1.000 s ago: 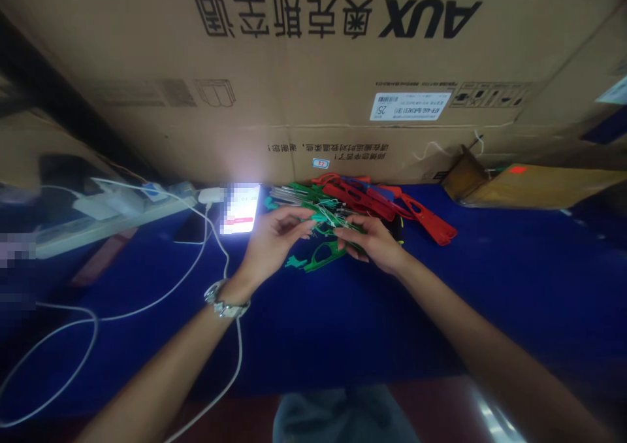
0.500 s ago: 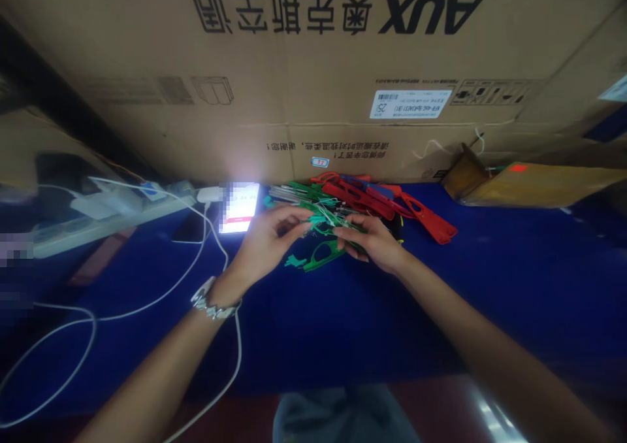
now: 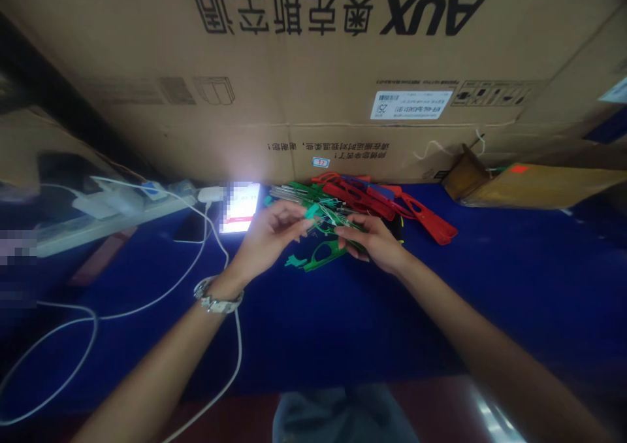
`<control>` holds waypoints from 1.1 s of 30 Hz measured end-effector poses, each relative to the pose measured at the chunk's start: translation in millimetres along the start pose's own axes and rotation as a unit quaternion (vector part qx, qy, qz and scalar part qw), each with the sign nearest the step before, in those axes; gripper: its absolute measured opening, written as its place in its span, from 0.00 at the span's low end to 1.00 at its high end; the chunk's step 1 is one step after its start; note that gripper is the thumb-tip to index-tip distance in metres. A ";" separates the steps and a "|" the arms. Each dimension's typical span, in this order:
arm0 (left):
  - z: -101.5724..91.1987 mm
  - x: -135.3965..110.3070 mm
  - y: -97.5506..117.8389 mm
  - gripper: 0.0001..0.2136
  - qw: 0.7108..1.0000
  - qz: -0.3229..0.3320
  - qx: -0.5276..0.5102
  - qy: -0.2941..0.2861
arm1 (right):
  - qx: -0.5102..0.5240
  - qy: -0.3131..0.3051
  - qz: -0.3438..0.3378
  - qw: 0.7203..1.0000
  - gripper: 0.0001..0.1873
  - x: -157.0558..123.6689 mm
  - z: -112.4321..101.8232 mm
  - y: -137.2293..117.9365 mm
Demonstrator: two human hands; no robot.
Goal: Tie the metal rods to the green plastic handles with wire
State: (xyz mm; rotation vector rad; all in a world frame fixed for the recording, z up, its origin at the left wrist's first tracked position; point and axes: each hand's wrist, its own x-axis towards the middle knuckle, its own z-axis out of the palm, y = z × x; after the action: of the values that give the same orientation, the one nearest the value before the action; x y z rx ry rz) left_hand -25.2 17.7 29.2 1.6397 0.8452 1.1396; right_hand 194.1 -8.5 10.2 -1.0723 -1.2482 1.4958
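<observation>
Pinching teal piece (image 3: 312, 211) with nearly closed left hand (image 3: 268, 234), green part (image 3: 347, 225) with right hand (image 3: 376, 242) likewise, beside red parts (image 3: 357, 198), judged both light, stiff, best edge-held.

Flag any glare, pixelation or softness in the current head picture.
Head view: the lit screen glares, its left side pixelated; in the same view, the green piece at the left hand looks soft, and a pale reflection streaks the floor at lower right.
</observation>
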 end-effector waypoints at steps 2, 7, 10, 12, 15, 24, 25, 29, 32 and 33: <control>-2.0 0.8 -1.0 0.09 1.000 -0.010 -0.020 -0.011 | 0.007 0.000 0.001 1.000 0.21 -0.2 -0.2 -0.6; -6.3 0.2 -6.8 0.11 0.995 -0.056 -0.028 -0.075 | 0.031 0.003 0.008 0.999 0.21 -0.5 -2.3 -2.8; -0.6 -0.5 -6.2 0.17 0.990 -0.105 -0.068 -0.066 | 0.041 0.008 0.012 0.999 0.21 -0.7 -2.3 -3.5; 5.0 -0.8 -3.3 0.19 0.984 -0.125 -0.115 -0.043 | 0.044 0.007 0.011 0.999 0.21 -0.6 -1.4 -3.0; 9.8 -1.5 1.2 0.18 0.979 -0.120 -0.162 -0.015 | 0.042 0.002 0.010 0.999 0.21 -0.2 0.1 -1.5; 14.6 -6.3 -2.9 0.08 0.990 0.075 0.110 0.047 | 0.027 0.002 -0.001 1.000 0.21 0.7 3.6 1.1; 17.0 -7.1 -4.6 0.06 0.988 0.080 0.116 0.069 | 0.025 0.002 -0.004 1.000 0.21 0.5 4.3 1.8; 26.4 -8.8 -10.4 0.09 0.989 0.039 0.053 0.132 | 0.017 0.007 -0.014 1.000 0.21 0.1 7.8 4.7; 31.7 -9.1 -12.1 0.09 0.982 0.027 0.020 0.188 | 0.008 0.007 -0.020 1.000 0.21 -0.5 10.7 5.8; 33.3 -9.2 -12.4 0.09 0.979 0.029 0.021 0.200 | 0.006 0.009 -0.022 1.000 0.21 -0.7 11.7 5.9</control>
State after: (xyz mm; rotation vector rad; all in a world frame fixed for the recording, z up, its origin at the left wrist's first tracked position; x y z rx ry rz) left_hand 2.8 3.3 10.4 1.4988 1.0847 1.5327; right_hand 182.3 -12.4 5.8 -1.0419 -1.2417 1.4567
